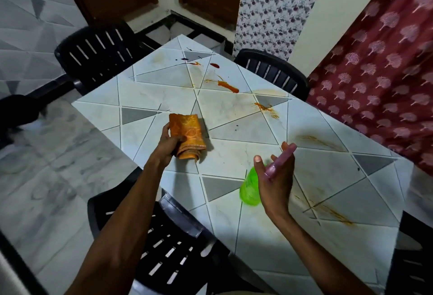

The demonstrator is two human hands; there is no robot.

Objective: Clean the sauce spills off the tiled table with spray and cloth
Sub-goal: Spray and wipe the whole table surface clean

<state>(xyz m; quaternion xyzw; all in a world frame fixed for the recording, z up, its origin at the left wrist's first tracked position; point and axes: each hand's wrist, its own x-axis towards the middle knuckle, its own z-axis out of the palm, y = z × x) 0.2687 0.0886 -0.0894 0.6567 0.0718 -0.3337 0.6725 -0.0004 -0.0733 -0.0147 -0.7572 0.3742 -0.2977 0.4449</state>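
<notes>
Sauce (228, 86) is on the tiled surface (150, 94) in many spots. One thick orange-red streak lies far from the person, with a small red blob (214, 65) just past it. Thin brown smears lie on the right side, one (319, 142) near the right hand and one (328, 210) close to the near edge.

The left hand (169, 141) is closed around a folded orange cloth (188, 139), which rests on the surface. The right hand (275, 171) is open wide, palm up, with the fingers spread. A green spray bottle (249, 189) sits right behind it. I cannot tell if the hand touches the bottle (the palm hides its top).

I think the cleaning has hardly begun, since so much sauce is there. The next thing is to get a good hold of the bottle.

What could go wrong? The bottle could tip if the open hand bumps it. The cloth could drag the thick sauce around and spread it over the clean tiles. The far spots are a long reach, past the black chair (164, 243), so a sleeve or arm could land in the near smears.
</notes>
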